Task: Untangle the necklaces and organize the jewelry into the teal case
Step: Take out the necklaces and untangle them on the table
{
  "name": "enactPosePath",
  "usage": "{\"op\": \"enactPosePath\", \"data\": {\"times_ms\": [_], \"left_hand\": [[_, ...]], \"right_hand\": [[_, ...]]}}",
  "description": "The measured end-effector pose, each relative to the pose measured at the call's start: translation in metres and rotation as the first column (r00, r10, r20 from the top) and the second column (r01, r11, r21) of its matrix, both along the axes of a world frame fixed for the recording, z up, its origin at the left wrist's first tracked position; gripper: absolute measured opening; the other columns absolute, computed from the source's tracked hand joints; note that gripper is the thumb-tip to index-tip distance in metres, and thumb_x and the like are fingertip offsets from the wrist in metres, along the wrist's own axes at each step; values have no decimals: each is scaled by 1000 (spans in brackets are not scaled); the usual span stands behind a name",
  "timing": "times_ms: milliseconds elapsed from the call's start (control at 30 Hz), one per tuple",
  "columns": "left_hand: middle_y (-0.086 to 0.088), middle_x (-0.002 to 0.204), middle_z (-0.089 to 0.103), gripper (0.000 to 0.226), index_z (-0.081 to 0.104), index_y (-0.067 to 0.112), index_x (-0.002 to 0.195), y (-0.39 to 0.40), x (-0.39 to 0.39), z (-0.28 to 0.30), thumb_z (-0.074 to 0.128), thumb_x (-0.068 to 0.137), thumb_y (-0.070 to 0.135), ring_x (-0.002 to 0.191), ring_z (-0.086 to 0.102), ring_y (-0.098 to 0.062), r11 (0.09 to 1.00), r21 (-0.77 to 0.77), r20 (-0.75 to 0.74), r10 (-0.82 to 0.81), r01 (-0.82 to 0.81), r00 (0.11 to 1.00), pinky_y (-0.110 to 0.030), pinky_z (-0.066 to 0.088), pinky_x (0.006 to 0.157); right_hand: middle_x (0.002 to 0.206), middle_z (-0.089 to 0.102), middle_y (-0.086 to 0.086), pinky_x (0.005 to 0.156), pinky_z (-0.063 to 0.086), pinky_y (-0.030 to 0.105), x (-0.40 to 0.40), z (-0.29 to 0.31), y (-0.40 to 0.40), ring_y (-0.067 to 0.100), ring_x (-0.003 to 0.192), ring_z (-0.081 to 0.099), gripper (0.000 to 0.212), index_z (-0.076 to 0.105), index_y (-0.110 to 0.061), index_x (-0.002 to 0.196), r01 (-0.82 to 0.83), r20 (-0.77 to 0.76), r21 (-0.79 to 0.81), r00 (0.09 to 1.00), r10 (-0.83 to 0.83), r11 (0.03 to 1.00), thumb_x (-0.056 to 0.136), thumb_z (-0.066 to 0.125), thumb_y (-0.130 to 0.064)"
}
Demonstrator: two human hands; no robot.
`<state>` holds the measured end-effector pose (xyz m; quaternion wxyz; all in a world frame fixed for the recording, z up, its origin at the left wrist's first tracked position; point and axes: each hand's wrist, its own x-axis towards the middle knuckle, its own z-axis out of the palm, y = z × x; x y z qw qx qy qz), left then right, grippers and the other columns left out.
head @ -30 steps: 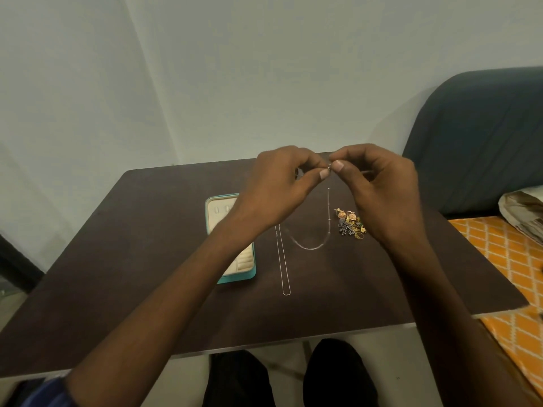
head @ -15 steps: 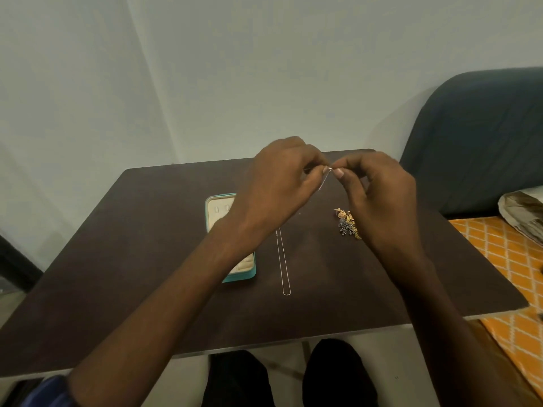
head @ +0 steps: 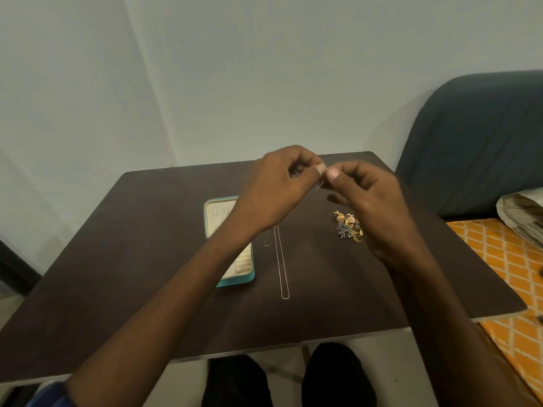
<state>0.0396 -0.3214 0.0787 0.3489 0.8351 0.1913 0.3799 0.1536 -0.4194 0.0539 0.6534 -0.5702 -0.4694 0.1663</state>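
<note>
Dangling chain (head: pixel 320 185) gathered up, pinched between left hand (head: pixel 279 192), right hand (head: pixel 370 201)

brightness: dim, even indoor light; a greenish cast is noted on the wall (head: pixel 264 69).
source: cannot be told.
shadows: soft, faint ones are seen beneath the hands on the table (head: pixel 147 259).
glare: a weak sheen is seen along the table's near edge.
blur: slight softness throughout; fine chain detail is barely resolved.
distortion: wide-angle bending is seen at the edges.
</note>
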Motion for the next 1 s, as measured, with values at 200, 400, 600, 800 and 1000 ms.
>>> {"op": "enactPosePath", "data": {"times_ms": [200, 400, 600, 800, 1000], "left_hand": [[4, 73, 66, 7, 65, 13, 89, 2, 3, 15, 58, 90, 12, 59, 55, -2, 939, -297, 124, -140, 171, 982, -15, 41, 52], [1, 69, 64, 7, 58, 15, 85, 17, 9, 23, 54, 88, 11, 62, 61, -11, 502, -755, 428, -112, 423, 897, -21, 50, 56], [-1, 72, 64, 21, 60, 13, 95, 20, 14, -3, 60, 74, 12, 61, 61, -9, 325, -811, 460, -158, 486, 874, -18, 49, 51], [0, 71, 54, 23, 65, 9, 100, 13, 18, -23, 57, 79, 13, 62, 55, -6, 351, -804, 385, -309, 481, 870, -20, 52, 62], [-2, 81, 62, 12, 67, 10, 96, 13, 11, -37, 56, 90, 9, 77, 59, -11, 670, -682, 166, -249, 294, 954, -23, 56, 72]], "right_hand": [[68, 60, 1, 66, 56, 31, -4, -12, 4, 13, 60, 57, 21, 63, -8, 98, -202, -394, 87, 892, 220, 975, 81, 60, -18], [60, 52, -2, 45, 44, 22, 11, -6, 3, 8, 47, 44, 17, 69, -8, 90, -141, -296, 57, 943, 152, 988, 83, 59, -20], [56, 45, -3, 38, 33, 20, 29, 31, 3, 8, 43, 34, 17, 68, -5, 89, -207, -152, -56, 969, 197, 977, 91, 54, -15], [51, 46, -6, 34, 30, 18, 39, 58, 2, 6, 40, 35, 18, 68, -6, 97, -305, -28, -256, 951, 308, 917, 90, 55, -15], [49, 48, -10, 36, 34, 19, 52, 72, -3, 4, 43, 37, 17, 69, -6, 99, -245, 69, -343, 956, 284, 907, 87, 58, -9]]}}
